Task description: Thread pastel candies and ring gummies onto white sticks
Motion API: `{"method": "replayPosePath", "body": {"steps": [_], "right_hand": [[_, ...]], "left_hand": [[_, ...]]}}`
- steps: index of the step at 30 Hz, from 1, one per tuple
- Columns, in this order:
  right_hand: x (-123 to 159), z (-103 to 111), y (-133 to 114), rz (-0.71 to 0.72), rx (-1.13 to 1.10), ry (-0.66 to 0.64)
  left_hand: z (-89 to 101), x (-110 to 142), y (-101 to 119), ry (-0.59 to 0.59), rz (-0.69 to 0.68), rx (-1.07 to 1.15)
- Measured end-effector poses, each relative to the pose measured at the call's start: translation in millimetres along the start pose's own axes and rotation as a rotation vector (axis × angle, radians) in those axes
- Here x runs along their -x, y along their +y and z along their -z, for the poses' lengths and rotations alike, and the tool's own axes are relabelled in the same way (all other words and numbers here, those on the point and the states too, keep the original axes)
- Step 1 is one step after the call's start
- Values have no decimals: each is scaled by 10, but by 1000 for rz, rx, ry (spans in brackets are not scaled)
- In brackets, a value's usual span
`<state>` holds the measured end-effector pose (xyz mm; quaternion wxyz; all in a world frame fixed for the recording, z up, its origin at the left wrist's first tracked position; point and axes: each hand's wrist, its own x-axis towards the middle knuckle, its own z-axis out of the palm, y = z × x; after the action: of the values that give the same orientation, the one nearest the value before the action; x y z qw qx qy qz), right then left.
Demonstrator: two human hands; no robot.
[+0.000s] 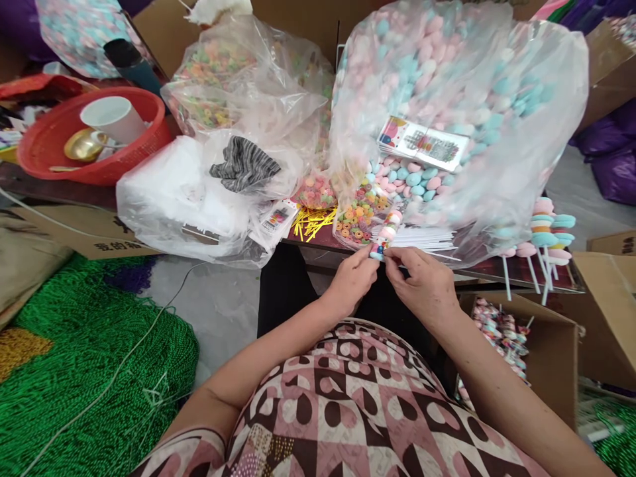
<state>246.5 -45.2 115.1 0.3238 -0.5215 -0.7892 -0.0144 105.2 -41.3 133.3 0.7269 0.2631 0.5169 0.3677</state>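
A candy skewer [391,225] of stacked pink, white and coloured sweets, seemingly in a clear printed wrapper, points away from me at the table's front edge. My left hand [354,279] is closed round its near end. From the other side my right hand [423,281] pinches the same end with thumb and forefinger; any small item between those fingertips is hidden. Just beyond lie loose ring gummies [358,215] in a clear bag and a bundle of white sticks [422,240]. Yellow twist ties [313,222] are scattered left of the gummies.
A big clear bag of pink and blue marshmallows [447,79] carries printed packets [424,144]. Marshmallow skewers [544,228] overhang the right edge. Below, a carton [541,358] contains wrapped sweets. Leftward are a grey striped cloth [243,164], a red basket [50,142] and green cords [99,358].
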Motion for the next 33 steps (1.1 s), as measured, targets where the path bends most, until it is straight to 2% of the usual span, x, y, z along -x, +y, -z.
{"method": "replayPosePath", "body": {"steps": [3,6,9,13,15,17,21,24,26,29,33], "right_hand": [[-9,-8,-18,8,60,18],[-36,-24,-37,-28,47,21],[-70,-35,-46,-128,-64,28],[-97,-18,-58,-262,-248,-27],[-89,-12,-66,-203,-224,-17],[-63,-18,-75,-86,-139,18],[11,-51,-91,73,2,71],[43,-51,-73,48,-54,75],[39,-30,-41,-44,-140,63],[2,15,5,-142,-181,63],[-46,54,-4,-91,-203,52]], "left_hand": [[-3,26,5,-67,-43,-22],[2,29,-4,-62,-62,-39],[18,18,-27,-66,-101,-49],[52,-22,-76,-51,-142,-91],[71,-58,-111,-34,-148,-118],[83,-94,-152,-18,-155,-122],[76,-122,-218,-26,-154,-32],[60,-110,-228,-137,-93,97],[54,-105,-210,-204,-112,122],[60,-104,-144,-237,-151,79],[111,-82,-24,-286,-65,100]]}}
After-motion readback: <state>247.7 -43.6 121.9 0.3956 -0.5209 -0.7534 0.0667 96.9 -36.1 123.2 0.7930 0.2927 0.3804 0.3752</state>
